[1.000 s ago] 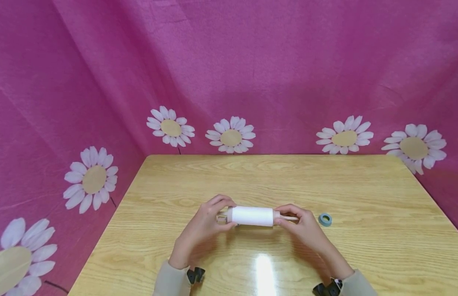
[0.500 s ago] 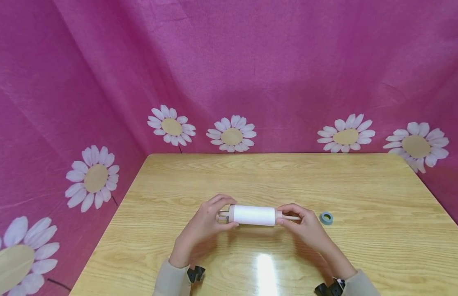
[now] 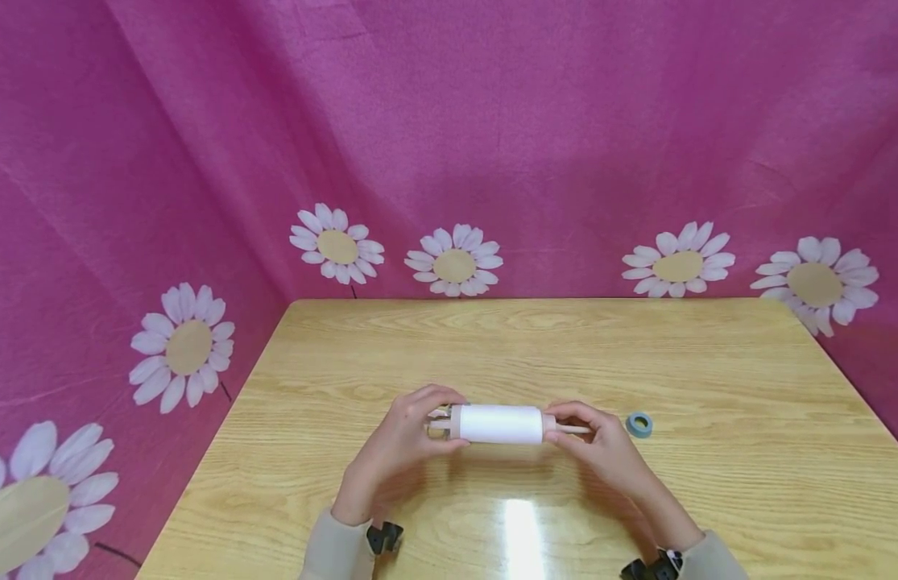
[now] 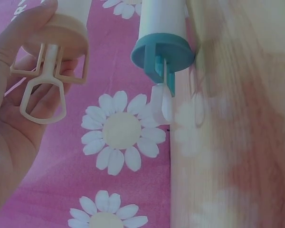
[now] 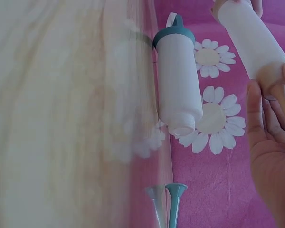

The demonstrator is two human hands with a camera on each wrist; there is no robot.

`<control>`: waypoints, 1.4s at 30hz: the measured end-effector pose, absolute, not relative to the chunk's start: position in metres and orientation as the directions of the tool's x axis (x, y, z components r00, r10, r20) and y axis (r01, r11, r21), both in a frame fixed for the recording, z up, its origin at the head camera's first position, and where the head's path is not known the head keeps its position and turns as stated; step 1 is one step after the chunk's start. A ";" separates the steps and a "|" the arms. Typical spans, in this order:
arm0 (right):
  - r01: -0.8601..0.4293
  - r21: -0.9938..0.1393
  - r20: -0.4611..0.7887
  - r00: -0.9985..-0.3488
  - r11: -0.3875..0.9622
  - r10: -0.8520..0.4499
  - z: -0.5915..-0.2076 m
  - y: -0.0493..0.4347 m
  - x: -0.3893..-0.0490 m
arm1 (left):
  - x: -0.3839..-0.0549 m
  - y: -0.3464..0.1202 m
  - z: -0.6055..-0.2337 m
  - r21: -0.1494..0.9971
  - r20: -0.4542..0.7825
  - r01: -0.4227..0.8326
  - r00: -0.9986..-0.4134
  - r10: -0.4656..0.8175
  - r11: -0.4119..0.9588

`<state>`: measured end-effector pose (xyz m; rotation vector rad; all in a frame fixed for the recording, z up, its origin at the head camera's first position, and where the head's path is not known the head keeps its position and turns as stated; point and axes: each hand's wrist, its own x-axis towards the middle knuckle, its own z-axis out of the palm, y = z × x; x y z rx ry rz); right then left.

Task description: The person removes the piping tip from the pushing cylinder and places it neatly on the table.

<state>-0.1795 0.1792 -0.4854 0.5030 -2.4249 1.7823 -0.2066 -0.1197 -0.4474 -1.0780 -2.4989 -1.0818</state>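
Note:
A white icing syringe (image 3: 501, 424) with beige ends is held level above the table by both hands. My left hand (image 3: 396, 433) grips its beige collar, thumb below and fingers over the top. Past that collar stick out two finger loops and a plunger with a ring handle (image 4: 43, 102). My right hand (image 3: 601, 443) pinches the beige base of the narrow nozzle (image 5: 282, 102) at the other end. Both wrist views also show a second white syringe (image 5: 178, 78) with a teal collar (image 4: 164, 50); in the head view the held one hides it.
A small teal ring-shaped piece (image 3: 639, 425) lies right of my right hand. In the right wrist view a teal flared tube (image 5: 175, 204) lies on the wooden table (image 3: 564, 346). A pink curtain (image 3: 535, 145) with daisies stands behind the table and along its left side.
The held syringe has shifted a little to the right with both hands. Its plunger end shows at a slightly different angle. Both hands keep their hold, and the teal ring-shaped piece stays put.

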 end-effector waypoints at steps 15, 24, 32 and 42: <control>-0.572 -0.766 0.511 -0.819 0.294 -0.262 -0.487 0.179 -0.175 | -0.203 -0.118 -0.449 0.521 0.466 0.712 -0.699 0.542 0.471; -0.793 -0.539 0.729 -0.608 0.285 -0.313 -0.484 0.181 -0.181 | -0.202 -0.117 -0.451 0.551 0.439 0.681 -0.728 0.526 0.483; -0.520 -0.795 0.446 -0.850 0.313 -0.280 -0.478 0.187 -0.175 | -0.202 -0.117 -0.450 0.536 0.467 0.688 -0.724 0.508 0.489; -0.337 -0.859 0.268 -0.937 0.384 -0.224 -0.473 0.184 -0.172 | -0.201 -0.116 -0.450 0.541 0.461 0.690 -0.721 0.517 0.481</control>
